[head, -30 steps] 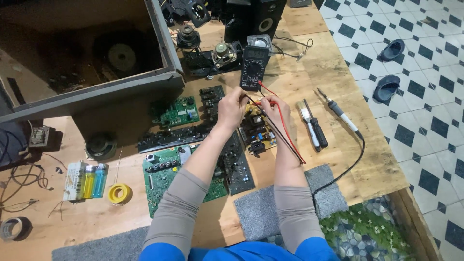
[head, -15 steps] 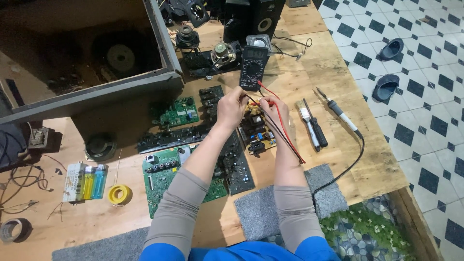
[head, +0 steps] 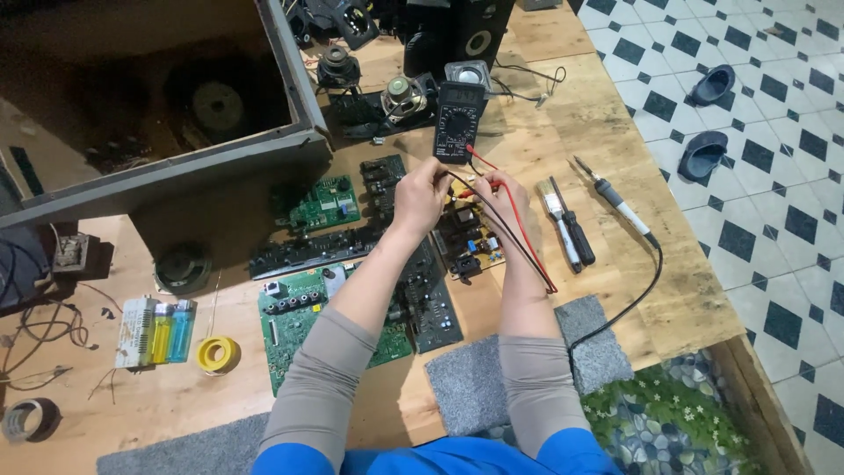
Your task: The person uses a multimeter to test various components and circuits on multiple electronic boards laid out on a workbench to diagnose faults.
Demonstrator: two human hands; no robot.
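Note:
My left hand (head: 420, 195) is closed on a black test probe whose black lead runs up to the black multimeter (head: 456, 122). My right hand (head: 498, 197) grips the red probe, its red lead (head: 527, 242) looping down past my forearm. Both hands hover close together over a yellowish circuit board (head: 470, 237) with dark components. A long black board (head: 309, 249) and green boards (head: 323, 204) lie to the left of the hands.
A big open speaker cabinet (head: 176, 167) fills the upper left. Loose speakers (head: 403, 93) stand behind the multimeter. A brush, screwdriver (head: 573, 230) and soldering iron (head: 615, 202) lie right. Lighters (head: 167, 332), solder roll (head: 216, 354), grey mats (head: 475, 378); table edge right.

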